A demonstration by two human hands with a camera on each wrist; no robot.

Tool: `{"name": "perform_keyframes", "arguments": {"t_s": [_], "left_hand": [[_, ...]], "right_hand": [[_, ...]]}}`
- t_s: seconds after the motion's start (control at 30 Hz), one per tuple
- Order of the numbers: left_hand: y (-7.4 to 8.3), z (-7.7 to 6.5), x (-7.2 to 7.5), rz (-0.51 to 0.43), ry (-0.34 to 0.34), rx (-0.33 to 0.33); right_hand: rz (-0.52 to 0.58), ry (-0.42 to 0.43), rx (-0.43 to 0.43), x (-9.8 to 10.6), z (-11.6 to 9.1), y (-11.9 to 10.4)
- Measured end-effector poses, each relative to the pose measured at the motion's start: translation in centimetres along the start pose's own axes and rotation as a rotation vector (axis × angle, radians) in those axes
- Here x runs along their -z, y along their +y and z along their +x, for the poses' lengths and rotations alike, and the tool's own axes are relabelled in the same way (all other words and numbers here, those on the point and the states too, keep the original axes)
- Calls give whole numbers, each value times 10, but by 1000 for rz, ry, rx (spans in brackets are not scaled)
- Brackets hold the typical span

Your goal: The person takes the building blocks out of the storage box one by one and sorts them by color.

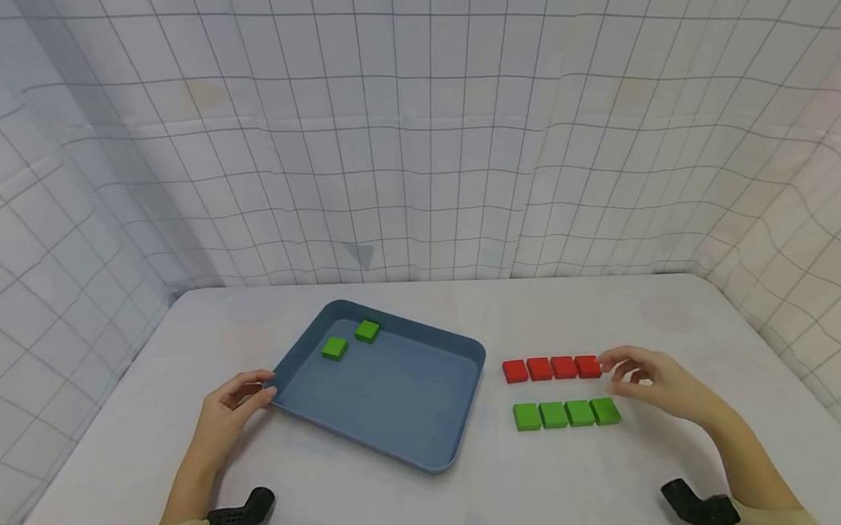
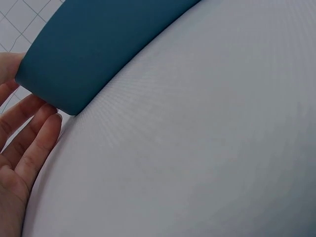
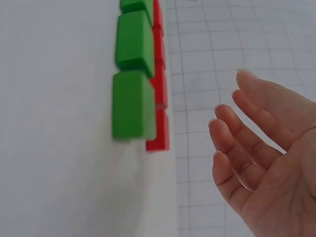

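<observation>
A blue tray (image 1: 399, 392) lies at an angle on the white table, left of centre in the head view. At its left corner my left hand (image 1: 230, 407) holds the rim; the left wrist view has the thumb at the top edge of the tray wall (image 2: 94, 54) and the fingers against its outside. My right hand (image 1: 652, 377) hovers with loosely bent fingers and nothing in them, fingertips close to the right end of a row of red blocks (image 1: 551, 368). Nearer to me runs a matching row of green blocks (image 1: 566, 414).
Two more green blocks, one nearer the left wall (image 1: 335, 348) and one by the back wall (image 1: 368, 331), sit inside the tray. A white curtain with a grid pattern (image 1: 413, 134) surrounds the table (image 1: 550, 487) at the back and sides.
</observation>
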State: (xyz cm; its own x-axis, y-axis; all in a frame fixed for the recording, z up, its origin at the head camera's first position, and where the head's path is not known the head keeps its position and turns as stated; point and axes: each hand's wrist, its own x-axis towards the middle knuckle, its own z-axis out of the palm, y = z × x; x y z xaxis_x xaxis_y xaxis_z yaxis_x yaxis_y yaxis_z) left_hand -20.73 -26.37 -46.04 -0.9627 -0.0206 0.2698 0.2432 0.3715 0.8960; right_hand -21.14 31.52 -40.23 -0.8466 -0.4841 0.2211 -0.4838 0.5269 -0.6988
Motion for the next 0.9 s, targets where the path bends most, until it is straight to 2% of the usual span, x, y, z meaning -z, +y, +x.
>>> {"name": "perform_keyframes", "arguments": {"t_s": [0.23, 0.6, 0.9], "left_hand": [[0, 0, 0, -18, -3, 4], [1, 0, 1, -25, -4, 9], [1, 0, 1, -26, -8, 5]], "right_hand": [[-11, 39, -7, -9, 38, -31], [145, 18, 54, -47, 99, -64], [225, 25, 60, -76, 143, -83]]}}
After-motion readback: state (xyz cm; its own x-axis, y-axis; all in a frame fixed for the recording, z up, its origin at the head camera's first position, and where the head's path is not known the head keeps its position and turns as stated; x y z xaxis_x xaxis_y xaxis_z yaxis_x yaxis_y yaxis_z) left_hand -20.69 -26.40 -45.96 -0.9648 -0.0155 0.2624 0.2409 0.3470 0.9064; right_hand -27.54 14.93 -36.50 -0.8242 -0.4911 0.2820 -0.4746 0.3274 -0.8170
